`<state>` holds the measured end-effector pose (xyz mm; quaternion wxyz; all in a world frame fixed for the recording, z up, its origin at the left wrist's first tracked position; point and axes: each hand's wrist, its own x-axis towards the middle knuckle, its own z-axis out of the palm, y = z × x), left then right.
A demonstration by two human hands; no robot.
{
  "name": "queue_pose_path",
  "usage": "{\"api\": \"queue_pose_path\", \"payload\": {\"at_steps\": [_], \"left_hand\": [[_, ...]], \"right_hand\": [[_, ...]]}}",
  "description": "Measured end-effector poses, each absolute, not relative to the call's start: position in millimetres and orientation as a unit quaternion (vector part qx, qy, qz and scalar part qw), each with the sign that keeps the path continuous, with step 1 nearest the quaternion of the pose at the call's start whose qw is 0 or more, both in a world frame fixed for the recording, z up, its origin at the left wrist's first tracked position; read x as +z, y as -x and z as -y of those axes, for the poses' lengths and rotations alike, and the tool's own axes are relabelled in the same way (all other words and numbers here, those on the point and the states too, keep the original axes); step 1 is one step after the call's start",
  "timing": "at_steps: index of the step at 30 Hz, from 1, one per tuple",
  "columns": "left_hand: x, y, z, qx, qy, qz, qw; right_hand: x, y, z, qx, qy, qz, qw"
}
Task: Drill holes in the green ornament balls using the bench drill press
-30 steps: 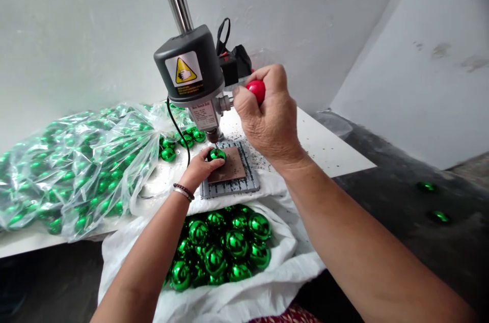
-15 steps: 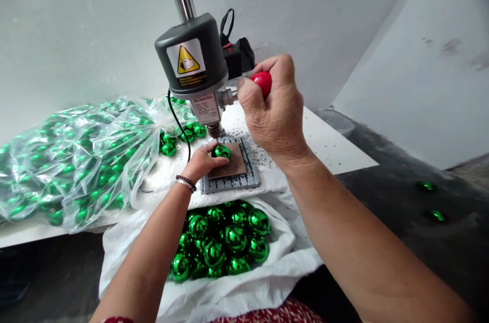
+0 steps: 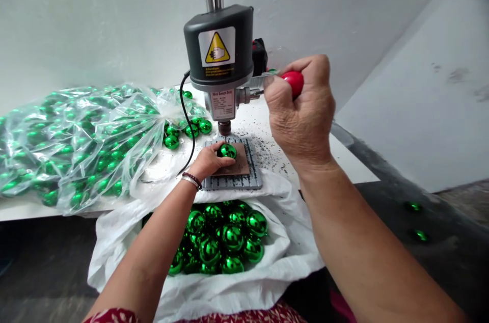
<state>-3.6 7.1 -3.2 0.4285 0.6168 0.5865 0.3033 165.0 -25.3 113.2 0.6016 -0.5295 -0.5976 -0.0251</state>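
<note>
My left hand (image 3: 212, 160) pinches a shiny green ball (image 3: 228, 151) against a brown board (image 3: 241, 161) on the grey base plate (image 3: 254, 179) of a bench drill (image 3: 218, 48). The thin bit comes down from the chuck (image 3: 224, 128) to the top of the ball; whether it has gone in, I cannot tell. My right hand (image 3: 301, 114) is wrapped round the red knob (image 3: 293, 83) of the drill's feed lever, right of the drill head. Dark shavings (image 3: 267, 144) lie scattered around the base.
A white cloth sack (image 3: 282, 246) in front holds several green balls (image 3: 232, 237). On the left lies a clear plastic bag (image 3: 84, 144) full of such balls, with loose ones (image 3: 171, 141) beside it. A black cord (image 3: 184, 109) hangs by the drill. Two green balls (image 3: 420, 235) rest on the floor.
The view has shifted, so the drill stands further right and more upright. Both hands keep their holds on the ball and the knob.
</note>
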Motion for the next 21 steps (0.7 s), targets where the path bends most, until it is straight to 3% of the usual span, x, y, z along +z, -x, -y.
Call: {"api": "queue_pose_path", "payload": {"at_steps": [21], "left_hand": [[-8,4,-4,0.308,-0.631,-0.594,0.393]], "right_hand": [[78,-158,31,-0.062,0.502,0.564,0.653]]}}
